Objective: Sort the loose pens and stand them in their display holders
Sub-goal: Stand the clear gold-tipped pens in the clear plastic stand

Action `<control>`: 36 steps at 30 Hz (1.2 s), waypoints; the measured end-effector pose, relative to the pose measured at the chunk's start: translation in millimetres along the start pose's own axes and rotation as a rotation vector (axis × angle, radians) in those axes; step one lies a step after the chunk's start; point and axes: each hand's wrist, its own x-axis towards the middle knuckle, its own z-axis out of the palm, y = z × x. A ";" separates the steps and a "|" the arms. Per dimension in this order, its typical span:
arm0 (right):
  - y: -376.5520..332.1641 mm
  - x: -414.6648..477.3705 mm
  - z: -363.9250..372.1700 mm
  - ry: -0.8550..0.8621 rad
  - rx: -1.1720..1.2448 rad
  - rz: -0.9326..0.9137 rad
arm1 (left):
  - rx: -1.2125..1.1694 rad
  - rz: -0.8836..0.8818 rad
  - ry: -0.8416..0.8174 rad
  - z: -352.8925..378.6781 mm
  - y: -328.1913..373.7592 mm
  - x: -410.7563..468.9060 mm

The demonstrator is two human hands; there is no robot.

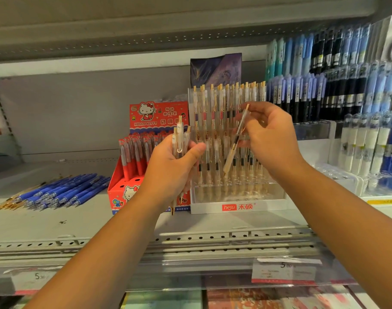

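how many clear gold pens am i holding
4 visible: one pen pinched in the right hand, tilted before the hesu holder; three tops rise from the bundle gripped in the left hand, which may hide more.

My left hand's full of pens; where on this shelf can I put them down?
Bare shelf lies in front of the blue pens and behind them, left of the red box. A narrow strip runs before the clear holder. Right of it is crowded with pen racks.

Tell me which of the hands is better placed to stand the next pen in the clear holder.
Right, probably. The right hand pinches a single pen, tip down, in front of the clear holder; the left hand is full, gripping a bundle of pens.
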 end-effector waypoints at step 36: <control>6.1 -14.3 9.4 -0.171 -0.604 -0.053 | -0.203 -0.037 -0.101 5.8 1.1 -0.3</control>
